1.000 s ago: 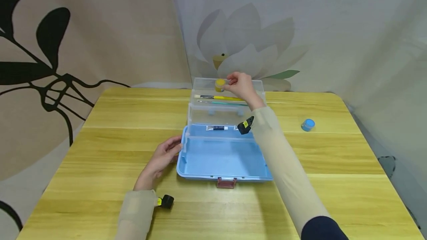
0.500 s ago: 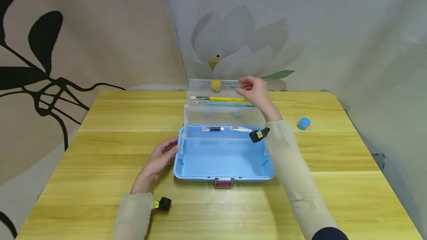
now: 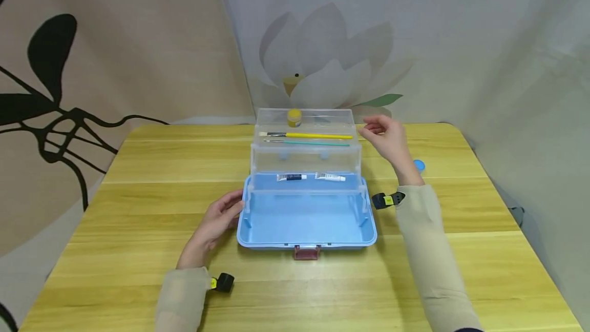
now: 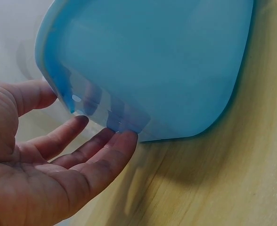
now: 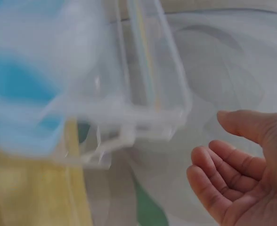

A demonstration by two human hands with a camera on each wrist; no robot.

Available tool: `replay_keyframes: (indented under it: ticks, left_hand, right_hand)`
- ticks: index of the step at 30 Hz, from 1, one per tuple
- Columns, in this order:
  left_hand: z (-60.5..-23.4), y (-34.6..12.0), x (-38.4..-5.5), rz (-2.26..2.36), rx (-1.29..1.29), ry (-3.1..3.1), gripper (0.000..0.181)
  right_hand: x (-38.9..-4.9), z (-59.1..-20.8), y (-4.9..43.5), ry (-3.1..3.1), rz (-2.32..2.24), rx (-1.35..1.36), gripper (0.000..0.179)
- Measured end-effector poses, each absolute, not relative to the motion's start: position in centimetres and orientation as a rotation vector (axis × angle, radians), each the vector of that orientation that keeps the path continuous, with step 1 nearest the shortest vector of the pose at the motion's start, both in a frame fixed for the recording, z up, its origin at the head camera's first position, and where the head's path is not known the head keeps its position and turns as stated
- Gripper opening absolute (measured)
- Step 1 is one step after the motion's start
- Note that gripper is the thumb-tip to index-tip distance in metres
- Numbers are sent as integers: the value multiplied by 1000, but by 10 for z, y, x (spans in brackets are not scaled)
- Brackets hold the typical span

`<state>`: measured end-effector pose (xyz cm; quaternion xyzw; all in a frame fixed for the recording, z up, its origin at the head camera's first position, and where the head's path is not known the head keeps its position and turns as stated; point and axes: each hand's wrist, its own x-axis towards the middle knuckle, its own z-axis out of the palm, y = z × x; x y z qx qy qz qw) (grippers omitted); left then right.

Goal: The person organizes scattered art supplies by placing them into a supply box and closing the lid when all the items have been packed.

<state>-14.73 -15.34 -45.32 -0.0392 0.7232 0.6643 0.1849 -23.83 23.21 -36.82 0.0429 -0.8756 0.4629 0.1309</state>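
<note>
My left hand [image 3: 222, 218] rests at the left side of the light-blue storage box [image 3: 309, 219]. In the left wrist view its thumb touches the rim, and its loosely bent fingers [image 4: 124, 146] touch the shiny blue wall. To the right of the raised clear trays [image 3: 304, 155], my right hand [image 3: 388, 140] is in the air, holding nothing, fingers loosely curled. In the top tray stands a yellow paint jar [image 3: 294, 118]; in front of it lie a yellow paintbrush [image 3: 318, 136] and a thin teal brush [image 3: 315, 143]. Two paint tubes, one dark-labelled [image 3: 291, 177] and one white [image 3: 330, 177], lie in the lower tray.
A blue paint jar [image 3: 419, 165] stands on the wooden table [image 3: 461, 270] to the right, partly hidden by the right wrist. At the box's front is a reddish-brown latch [image 3: 306, 253]. A printed cloth [image 3: 184, 40] hangs behind the table.
My right hand has let go of the yellow paint jar in the top tray and moved right, away from the trays. My left hand stays at the box's side.
</note>
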Motion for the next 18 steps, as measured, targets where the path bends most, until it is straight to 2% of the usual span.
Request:
replay_keyframes:
  ticks: [11, 18]
  left_hand:
    - [-451, -154, -147, 1877, -119, 2037, 46]
    - [-450, -153, -146, 1871, -121, 2031, 47]
  right_hand:
    - [-214, -402, 277, -2525, 1297, -72, 31]
    - [-201, -420, 300, -2478, 1303, -393, 38]
